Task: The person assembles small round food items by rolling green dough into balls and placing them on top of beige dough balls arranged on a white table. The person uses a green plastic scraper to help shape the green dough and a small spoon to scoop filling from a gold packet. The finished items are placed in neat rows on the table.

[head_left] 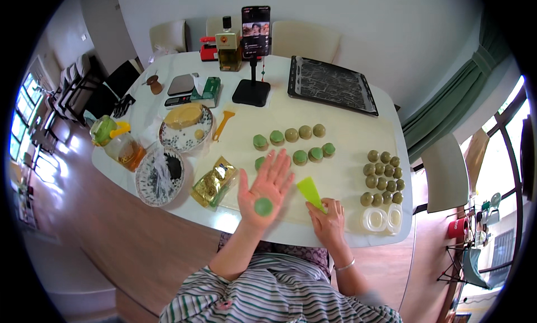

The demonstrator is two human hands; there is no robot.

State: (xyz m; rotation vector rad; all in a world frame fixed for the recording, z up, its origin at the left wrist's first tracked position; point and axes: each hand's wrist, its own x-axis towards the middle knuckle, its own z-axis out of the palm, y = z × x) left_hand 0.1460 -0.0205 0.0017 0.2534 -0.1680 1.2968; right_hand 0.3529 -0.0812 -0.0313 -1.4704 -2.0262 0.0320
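Observation:
My left hand (267,180) is raised over the table's front part, palm up and fingers spread. A flat round green disc (263,207), probably dough, lies on the palm near the wrist. In my right hand (329,222) is a lime-green flat scraper (310,192), its blade pointing away to the left. Just beyond my hands, two rows of small balls sit on a pale mat (358,144). Some carry a green layer over the top, like the ball (277,136) at far left; others are plain olive, like this ball (305,132). My left fingers partly hide the nearer row.
Several olive balls (380,169) stand at right, above clear plastic molds (375,219). On the left are a patterned plate (163,135) with yellowish dough, a bowl (146,194), a gold packet (214,183) and a jug (124,152). Behind stand a phone (256,32) and a black tray (334,85).

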